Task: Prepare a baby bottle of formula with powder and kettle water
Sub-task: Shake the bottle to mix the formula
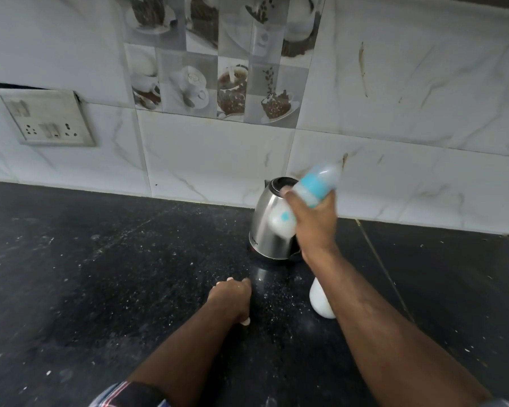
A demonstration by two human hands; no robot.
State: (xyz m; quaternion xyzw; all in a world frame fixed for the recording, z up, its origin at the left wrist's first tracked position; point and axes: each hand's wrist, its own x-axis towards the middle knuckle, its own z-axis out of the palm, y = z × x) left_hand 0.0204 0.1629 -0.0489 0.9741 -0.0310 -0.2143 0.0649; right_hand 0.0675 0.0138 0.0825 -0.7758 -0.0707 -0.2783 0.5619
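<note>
While the bottle [303, 201] is blurred with motion, the right hand [313, 221] grips it round the middle, fingers curled about the body, tilted with the capped blue-collared end up and to the far right. It is held in the air in front of the kettle [269, 230], which stands at the far side of the counter [100, 274] near the tiled wall [394, 113]. White liquid shows in the lower end, so my guess is shaking to mix, late in the task.

Left hand [232, 298] rests on the counter near centre, knuckles up, fingers curled under; nothing shows in it, though the palm is hidden. White container [321, 301], probably the powder, stands just right of it, partly behind the right forearm. Pale specks lie scattered on the dark counter around both.

Risks, as judged:
- Bottle swings close to the kettle; a wide stroke could knock the kettle, and it may be hot.
- Collar not screwed tight would let formula spray out under shaking; cannot tell tightness from the blur.
- Right forearm passes over the white container; dropping the elbow could tip it.
- A wet or powdery grip could let the bottle slip.
</note>
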